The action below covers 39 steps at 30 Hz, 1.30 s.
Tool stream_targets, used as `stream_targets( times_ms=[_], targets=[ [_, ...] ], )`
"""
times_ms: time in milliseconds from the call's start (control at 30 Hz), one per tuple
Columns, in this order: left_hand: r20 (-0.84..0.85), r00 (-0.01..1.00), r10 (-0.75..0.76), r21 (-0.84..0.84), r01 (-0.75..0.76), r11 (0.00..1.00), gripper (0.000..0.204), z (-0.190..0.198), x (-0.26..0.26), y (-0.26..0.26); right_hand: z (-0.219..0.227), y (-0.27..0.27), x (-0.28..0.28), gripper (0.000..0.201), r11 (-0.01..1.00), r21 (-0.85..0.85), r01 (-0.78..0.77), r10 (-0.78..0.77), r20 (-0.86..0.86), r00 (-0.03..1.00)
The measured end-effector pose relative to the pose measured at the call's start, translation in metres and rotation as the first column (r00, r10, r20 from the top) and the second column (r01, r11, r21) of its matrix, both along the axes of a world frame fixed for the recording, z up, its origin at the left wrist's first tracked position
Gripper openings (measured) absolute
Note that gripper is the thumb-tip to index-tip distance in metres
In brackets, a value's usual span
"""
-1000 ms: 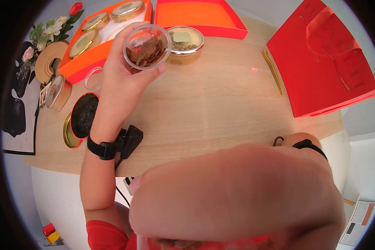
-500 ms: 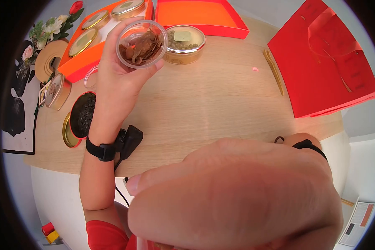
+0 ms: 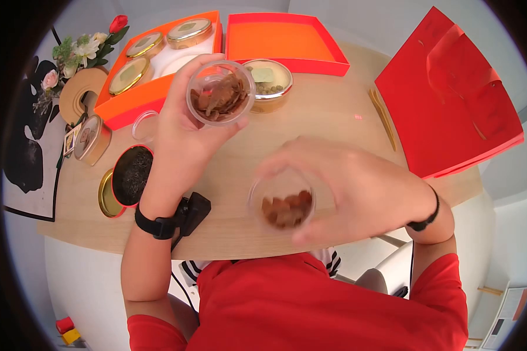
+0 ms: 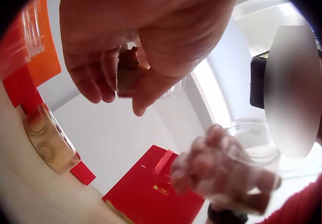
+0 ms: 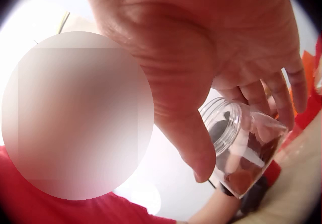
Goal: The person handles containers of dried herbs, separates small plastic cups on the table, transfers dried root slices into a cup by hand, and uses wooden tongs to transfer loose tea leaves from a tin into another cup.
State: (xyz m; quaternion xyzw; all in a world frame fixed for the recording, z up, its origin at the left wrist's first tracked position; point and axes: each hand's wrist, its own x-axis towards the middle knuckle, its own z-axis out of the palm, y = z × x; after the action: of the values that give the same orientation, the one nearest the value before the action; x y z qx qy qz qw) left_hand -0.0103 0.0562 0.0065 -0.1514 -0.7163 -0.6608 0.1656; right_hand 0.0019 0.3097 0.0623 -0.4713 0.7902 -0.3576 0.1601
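My left hand [image 3: 184, 131] holds a clear plastic jar [image 3: 221, 96] from the side, its open mouth facing the head camera and thin brown dried flakes inside. Over the near part of the table, my right hand [image 3: 360, 187] grips a second clear jar [image 3: 284, 207] between thumb and fingers. Reddish-brown pieces lie low in this one, and the right wrist view shows the threaded neck of the jar [image 5: 246, 148] without a lid. Just beyond the left hand's jar stands a round container [image 3: 269, 96] with a silvery rim and greenish contents.
An orange gift box [image 3: 132, 105] with several gold-lidded tins stands back left, its empty lid [image 3: 290, 44] alongside. Near my left forearm are an open tin [image 3: 133, 175] of dark strands, its gold lid [image 3: 110, 196] and a clear ring-like lid [image 3: 143, 124]. Gold tongs [image 3: 383, 120] lie beside a red bag [image 3: 445, 111].
My right hand has come down from close before the head camera to over the table, bringing its jar into view. The head view has shifted; my left hand still holds its jar.
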Motion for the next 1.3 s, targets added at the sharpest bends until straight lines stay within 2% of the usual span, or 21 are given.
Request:
stream_targets(
  times_ms=[133, 233, 333, 433, 500, 567, 633, 700, 767, 800, 833, 900, 933, 1000, 1033, 1100, 1133, 1167, 1200, 1233, 1300],
  targets=[
    [0.018, 1.000, -0.022, -0.073, 0.023, 0.997, 0.084, 0.007, 0.006, 0.003, -0.028, 0.007, -0.027, 0.075, 0.976, 0.114, 0.183, -0.190, 0.051, 0.980],
    [0.009, 0.999, -0.033, -0.130, 0.034, 0.991, 0.085, 0.008, 0.010, 0.004, -0.034, 0.007, -0.042, 0.074, 0.959, 0.198, 0.204, -0.236, 0.151, 0.960],
    [0.016, 0.996, -0.085, -0.069, 0.086, 0.994, 0.085, 0.008, 0.017, 0.009, -0.052, 0.006, -0.050, 0.072, 0.977, 0.025, 0.212, -0.214, 0.152, 0.965],
    [0.015, 0.982, -0.189, -0.170, 0.189, 0.967, 0.101, 0.013, 0.027, 0.008, -0.049, 0.000, -0.044, 0.070, 0.963, 0.048, 0.265, -0.269, 0.236, 0.934],
    [-0.183, 0.906, -0.382, -0.337, 0.307, 0.890, 0.099, 0.014, 0.032, 0.006, -0.064, 0.000, -0.045, 0.070, 0.967, -0.021, 0.254, -0.241, 0.245, 0.939],
    [-0.209, 0.910, -0.359, -0.252, 0.304, 0.919, 0.091, 0.014, 0.044, 0.019, -0.074, 0.001, -0.048, 0.070, 0.966, -0.095, 0.240, -0.210, 0.248, 0.946],
    [0.065, 0.922, -0.382, 0.168, 0.367, 0.915, 0.079, 0.019, 0.060, 0.021, -0.081, 0.004, -0.050, 0.071, 0.969, -0.184, 0.162, -0.129, 0.179, 0.975],
    [0.298, 0.831, -0.470, 0.552, 0.252, 0.795, 0.075, 0.032, 0.077, 0.020, -0.073, -0.003, -0.044, 0.071, 0.967, -0.118, 0.228, -0.196, 0.236, 0.952],
    [0.438, 0.665, -0.604, 0.810, -0.001, 0.586, 0.080, 0.053, 0.094, 0.024, -0.072, -0.006, -0.043, 0.071, 0.957, -0.050, 0.284, -0.260, 0.281, 0.924],
    [0.719, 0.666, -0.197, 0.599, -0.450, 0.663, 0.086, 0.078, 0.105, 0.058, -0.073, -0.006, -0.044, 0.071, 0.959, -0.033, 0.280, -0.264, 0.245, 0.933],
    [0.717, 0.669, -0.194, 0.599, -0.449, 0.663, 0.086, 0.079, 0.108, 0.055, -0.074, -0.006, -0.044, 0.072, 0.961, -0.016, 0.277, -0.267, 0.209, 0.941],
    [0.826, 0.561, 0.060, 0.166, -0.343, 0.925, 0.094, 0.078, 0.111, 0.042, -0.073, -0.006, -0.043, 0.072, 0.961, -0.009, 0.278, -0.271, 0.198, 0.942],
    [0.827, 0.560, 0.059, 0.167, -0.344, 0.924, 0.094, 0.072, 0.115, 0.031, -0.073, -0.005, -0.042, 0.072, 0.960, 0.000, 0.281, -0.276, 0.191, 0.942],
    [0.755, 0.542, -0.370, 0.601, -0.347, 0.720, 0.102, 0.057, 0.125, 0.011, -0.073, -0.004, -0.043, 0.073, 0.962, 0.006, 0.273, -0.269, 0.202, 0.942],
    [0.756, 0.541, -0.370, 0.601, -0.348, 0.720, 0.102, 0.062, 0.128, 0.011, -0.072, -0.004, -0.043, 0.073, 0.964, 0.007, 0.265, -0.260, 0.210, 0.942],
    [0.754, 0.387, -0.530, 0.651, -0.337, 0.680, 0.105, 0.076, 0.133, 0.009, -0.070, -0.005, -0.042, 0.073, 0.960, 0.033, 0.277, -0.277, 0.221, 0.935],
    [0.754, 0.389, -0.529, 0.651, -0.337, 0.680, 0.105, 0.073, 0.132, 0.013, -0.069, -0.006, -0.042, 0.075, 0.956, 0.058, 0.288, -0.293, 0.232, 0.927],
    [0.808, 0.536, -0.246, 0.457, -0.305, 0.836, 0.105, 0.065, 0.130, 0.021, -0.069, -0.006, -0.042, 0.075, 0.956, 0.058, 0.287, -0.293, 0.231, 0.928],
    [0.748, 0.662, 0.046, 0.221, -0.315, 0.923, 0.106, 0.058, 0.129, 0.025, -0.069, -0.006, -0.042, 0.075, 0.956, 0.057, 0.288, -0.293, 0.227, 0.929],
    [0.748, 0.662, 0.046, 0.221, -0.315, 0.923, 0.106, 0.054, 0.129, 0.022, -0.070, -0.006, -0.042, 0.074, 0.956, 0.055, 0.289, -0.294, 0.225, 0.929],
    [0.701, 0.582, -0.412, 0.605, -0.179, 0.776, 0.109, 0.045, 0.128, -0.004, -0.067, -0.005, -0.041, 0.075, 0.955, 0.065, 0.290, -0.297, 0.217, 0.930]
  ],
)
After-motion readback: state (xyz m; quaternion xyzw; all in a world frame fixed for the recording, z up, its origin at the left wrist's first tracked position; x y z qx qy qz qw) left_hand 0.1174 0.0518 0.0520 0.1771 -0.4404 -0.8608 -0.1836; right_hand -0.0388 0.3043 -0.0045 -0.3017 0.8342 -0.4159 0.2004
